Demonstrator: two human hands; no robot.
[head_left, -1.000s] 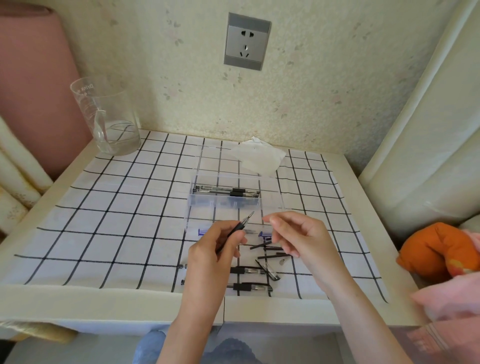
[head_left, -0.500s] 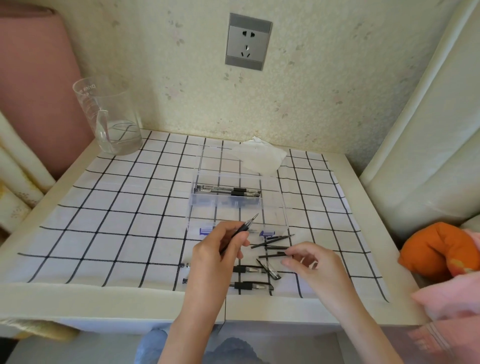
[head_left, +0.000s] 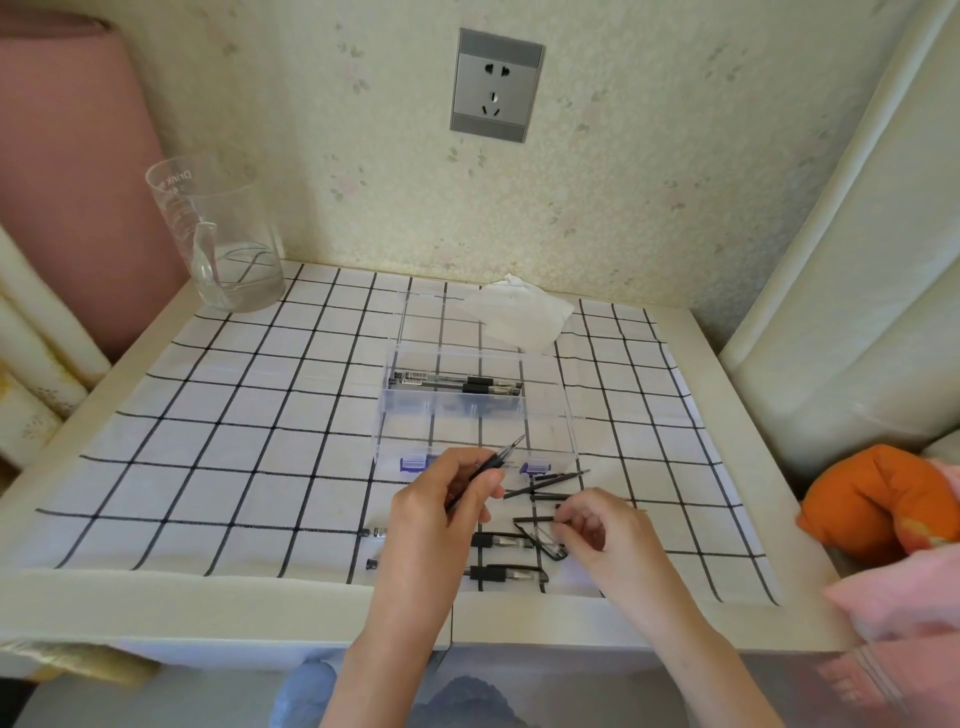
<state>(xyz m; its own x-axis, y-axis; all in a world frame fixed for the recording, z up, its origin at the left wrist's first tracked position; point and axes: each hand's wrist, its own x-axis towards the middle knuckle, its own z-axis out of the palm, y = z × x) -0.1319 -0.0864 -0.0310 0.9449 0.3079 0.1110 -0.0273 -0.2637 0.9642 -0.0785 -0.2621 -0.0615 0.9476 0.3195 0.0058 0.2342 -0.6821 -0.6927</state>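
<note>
Left hand (head_left: 441, 506) is up off the checked cloth (head_left: 234, 441), thumb and fingers pinched round a slim black pen piece (head_left: 501, 456). Its metal tip pokes out past the knuckles, slanting up and to the right, towards the front wall of the clear box (head_left: 467, 415). The tip sits just in front of that wall, not inside it.

Right hand (head_left: 605, 527) is down low beside it, fingers curled, fingertips (head_left: 563, 527) right in among the loose pen parts (head_left: 545, 483). Those parts lie scattered on the cloth between the two hands and the box: thin black rods, and a clear barrel tilted under the fingers. Whether the right hand has anything pinched there I cannot tell, as the curled fingers hide the contact.

Nearer the table's front edge, two capped pens (head_left: 506, 574) lie flat, one behind the other, partly covered by the left wrist. The box stands open (two purple clips (head_left: 413, 463) on its front edge), and finished pens (head_left: 457, 384) rest in a row along its back compartment.

Behind the box lies a crumpled tissue (head_left: 519, 317), touching its far rim. A glass beaker (head_left: 218, 239) with a little water stands upright at the far left corner of the table (head_left: 208, 608), well apart from the work. A wall socket (head_left: 496, 85) is above, and an orange soft toy (head_left: 878, 499) sits off the right edge.
</note>
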